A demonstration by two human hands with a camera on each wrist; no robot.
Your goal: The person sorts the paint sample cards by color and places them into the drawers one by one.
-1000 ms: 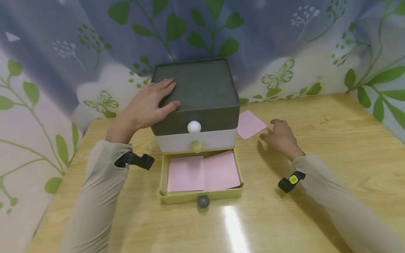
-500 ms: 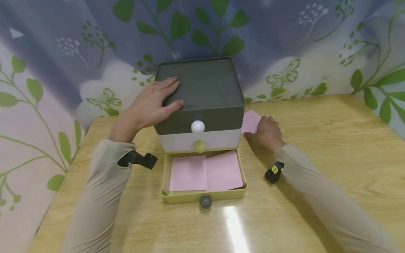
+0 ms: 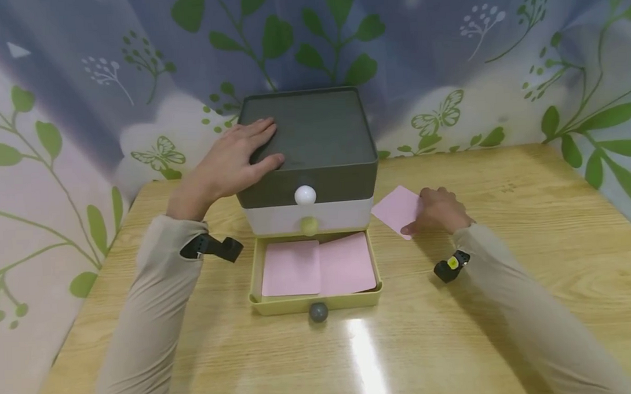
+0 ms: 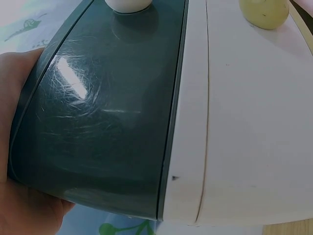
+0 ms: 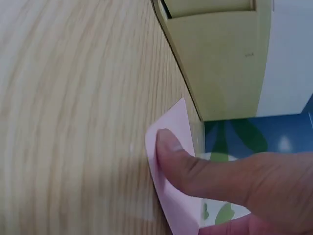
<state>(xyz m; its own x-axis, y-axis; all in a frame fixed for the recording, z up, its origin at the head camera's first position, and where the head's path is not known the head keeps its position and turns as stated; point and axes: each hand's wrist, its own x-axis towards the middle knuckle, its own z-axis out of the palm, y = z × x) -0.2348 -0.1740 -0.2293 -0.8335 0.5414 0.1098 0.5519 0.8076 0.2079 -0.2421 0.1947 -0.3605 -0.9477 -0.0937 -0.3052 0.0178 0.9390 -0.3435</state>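
A small stacked drawer box (image 3: 318,130) in dark grey, white and yellow stands at the back of the table. My left hand (image 3: 231,160) rests flat on its lid's left side, thumb near the front edge; the left wrist view shows that hand (image 4: 29,215) against the dark casing (image 4: 107,127). Right of the box, my right hand (image 3: 440,211) holds a pink square card (image 3: 396,210) by its near right edge. In the right wrist view the thumb (image 5: 171,147) presses on the card's face. The bottom yellow drawer (image 3: 298,305) is pulled out, with pink cards (image 3: 291,268) inside.
Round knobs mark the drawer fronts: a white knob (image 3: 305,195), a yellow knob (image 3: 309,225) and a dark grey knob (image 3: 318,313). A curtain (image 3: 436,59) printed with leaves hangs behind the wooden table (image 3: 546,224).
My right hand reached left to the pink card, took hold of it, and has drawn it right and nearer, away from the box. My left hand has stayed on the lid.
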